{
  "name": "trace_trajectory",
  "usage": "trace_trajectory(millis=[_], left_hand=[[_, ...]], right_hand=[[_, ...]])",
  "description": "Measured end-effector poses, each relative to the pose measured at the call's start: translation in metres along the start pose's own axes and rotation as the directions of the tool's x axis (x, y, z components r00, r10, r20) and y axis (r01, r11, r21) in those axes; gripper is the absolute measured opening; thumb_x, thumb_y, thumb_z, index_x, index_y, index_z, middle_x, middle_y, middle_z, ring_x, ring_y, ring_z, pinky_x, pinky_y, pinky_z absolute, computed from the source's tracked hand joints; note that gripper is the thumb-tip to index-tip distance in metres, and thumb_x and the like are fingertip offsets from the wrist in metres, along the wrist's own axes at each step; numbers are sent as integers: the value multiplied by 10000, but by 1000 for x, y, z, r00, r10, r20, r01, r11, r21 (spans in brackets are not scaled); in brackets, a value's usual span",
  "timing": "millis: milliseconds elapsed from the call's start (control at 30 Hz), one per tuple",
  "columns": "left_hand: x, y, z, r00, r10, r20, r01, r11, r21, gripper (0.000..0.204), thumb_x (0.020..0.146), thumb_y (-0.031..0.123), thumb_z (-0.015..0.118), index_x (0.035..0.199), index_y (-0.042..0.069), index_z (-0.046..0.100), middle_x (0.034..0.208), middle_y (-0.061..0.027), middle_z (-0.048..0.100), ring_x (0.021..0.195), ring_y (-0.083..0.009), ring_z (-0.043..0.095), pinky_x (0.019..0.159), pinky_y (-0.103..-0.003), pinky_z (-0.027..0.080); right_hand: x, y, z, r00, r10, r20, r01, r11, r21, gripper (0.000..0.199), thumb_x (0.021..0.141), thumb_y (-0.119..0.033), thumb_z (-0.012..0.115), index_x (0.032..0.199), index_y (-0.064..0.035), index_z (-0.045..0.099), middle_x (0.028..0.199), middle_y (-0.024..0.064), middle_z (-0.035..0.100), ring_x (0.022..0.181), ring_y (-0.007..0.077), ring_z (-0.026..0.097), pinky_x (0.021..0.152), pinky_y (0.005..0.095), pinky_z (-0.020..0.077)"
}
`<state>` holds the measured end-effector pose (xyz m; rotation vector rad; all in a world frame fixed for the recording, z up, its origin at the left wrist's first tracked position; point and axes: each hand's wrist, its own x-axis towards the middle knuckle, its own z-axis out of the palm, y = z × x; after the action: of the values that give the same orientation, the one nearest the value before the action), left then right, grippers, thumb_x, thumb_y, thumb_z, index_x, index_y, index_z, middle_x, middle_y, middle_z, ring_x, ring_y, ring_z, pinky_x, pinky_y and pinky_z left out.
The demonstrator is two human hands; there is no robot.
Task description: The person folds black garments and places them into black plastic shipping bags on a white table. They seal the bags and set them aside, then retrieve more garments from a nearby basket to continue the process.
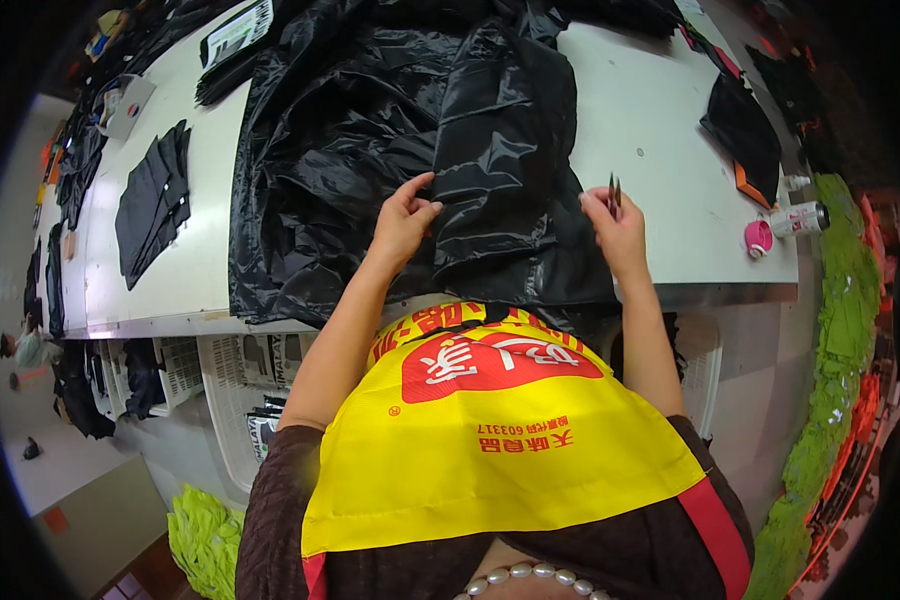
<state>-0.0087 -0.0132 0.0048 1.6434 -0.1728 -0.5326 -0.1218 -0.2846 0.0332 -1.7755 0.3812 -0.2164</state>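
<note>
A shiny black garment [500, 160] lies spread over the white table in front of me, with one long panel on top of its wrinkled folds. My left hand [404, 226] rests at the panel's left edge, thumb and forefinger apart against the cloth. Beside the garment's right edge, my right hand [622, 235] is closed around a small pair of dark thread snips [614, 190], their points upward. The palm hides the handle of the snips. I cannot make out whether the right thumb touches the cloth.
Folded black pieces [154, 205] lie left on the table [635, 110]; a packaged stack [235, 50] sits farther back. At right are a black-and-orange piece [745, 125], a pink cup-like item [758, 238] and a can [800, 219]. White crates [220, 400] stand below; bright green cloth [838, 290] is piled at right.
</note>
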Motion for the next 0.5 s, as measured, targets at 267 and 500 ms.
trace_trajectory(millis=[267,500], left_hand=[[-18,25,23,799,601,-38,-408,587,699,600,701,241,740,1213,41,502,1169,-184,499,1101,-359,440,920,-408,377],[-37,36,70,481,794,371,-801,226,554,285,703,96,716,973,49,639,866,-82,613,786,-243,581,705,-332,457]], right_hand=[[22,20,14,911,301,283,-270,952,-142,237,779,-255,692,807,-40,597,691,1,554,644,107,525,602,235,427],[1,-40,17,869,362,337,-435,884,171,177,816,-238,670,784,-109,553,649,-56,489,568,28,412,501,181,320]])
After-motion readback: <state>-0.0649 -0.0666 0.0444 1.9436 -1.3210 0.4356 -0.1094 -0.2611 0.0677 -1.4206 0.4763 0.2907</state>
